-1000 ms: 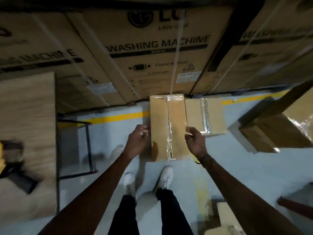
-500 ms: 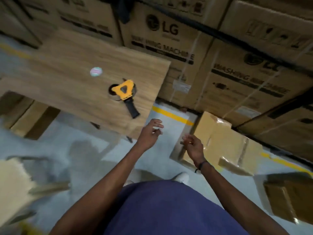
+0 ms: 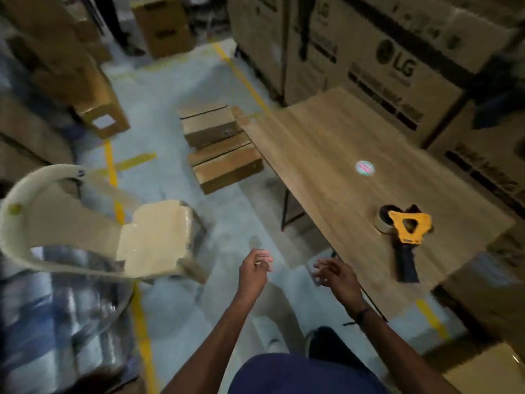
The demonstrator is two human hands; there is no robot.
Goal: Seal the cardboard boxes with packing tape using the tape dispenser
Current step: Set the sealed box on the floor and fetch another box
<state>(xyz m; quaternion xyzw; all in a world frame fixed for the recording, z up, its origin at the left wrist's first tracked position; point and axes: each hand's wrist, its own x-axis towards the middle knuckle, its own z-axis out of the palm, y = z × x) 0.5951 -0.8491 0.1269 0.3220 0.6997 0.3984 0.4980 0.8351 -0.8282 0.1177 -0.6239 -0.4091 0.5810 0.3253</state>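
A yellow tape dispenser (image 3: 404, 234) with a black handle lies on the wooden table (image 3: 326, 172) at the right. Two small cardboard boxes (image 3: 218, 143) stand stacked on the floor beside the table's far left end, their top flaps unsealed as far as I can tell. My left hand (image 3: 254, 270) and my right hand (image 3: 335, 275) hang in front of me over the floor, near the table's front corner, fingers loosely curled and holding nothing. The dispenser lies to the right of my right hand, apart from it.
A beige plastic chair (image 3: 85, 223) with a piece of cardboard on its seat stands at the left. Large LG washing machine cartons (image 3: 383, 61) line the wall behind the table. More boxes (image 3: 71, 81) are stacked at the far left. A round sticker (image 3: 364, 168) lies on the table.
My view has swung left, away from the taped boxes on the floor, to the table and the chair. Both hands stay empty in front of me.
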